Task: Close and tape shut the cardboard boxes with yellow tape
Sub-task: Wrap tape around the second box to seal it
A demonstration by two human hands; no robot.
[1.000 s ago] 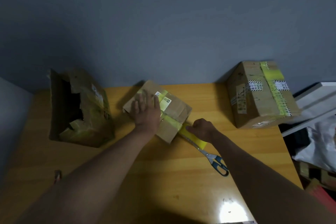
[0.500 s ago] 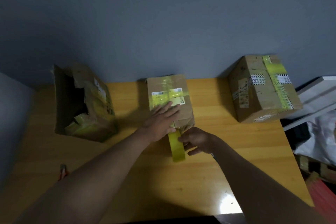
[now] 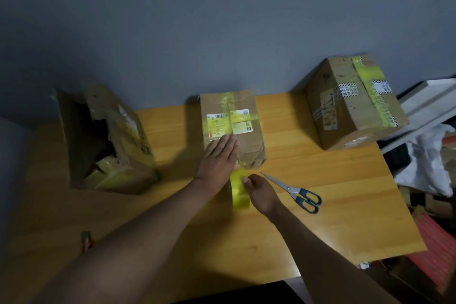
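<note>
You are pressing your flat, straight-fingered left hand (image 3: 219, 155) on the small box (image 3: 232, 128) at frame centre to steady it, while your right hand (image 3: 261, 192) is gripping the yellow tape roll (image 3: 239, 190) just below, drawing tape taut.

I'm seeing a plain grey-blue wall (image 3: 222, 20) behind, dim light, a yellow wooden table (image 3: 308, 217) with a bright glare at its near edge, clutter heaped off right (image 3: 429, 168)

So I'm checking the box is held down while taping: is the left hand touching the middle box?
Touching. The head view shows the left hand lying flat, fingers straight, on top of the middle box, with no gap between them.
</note>
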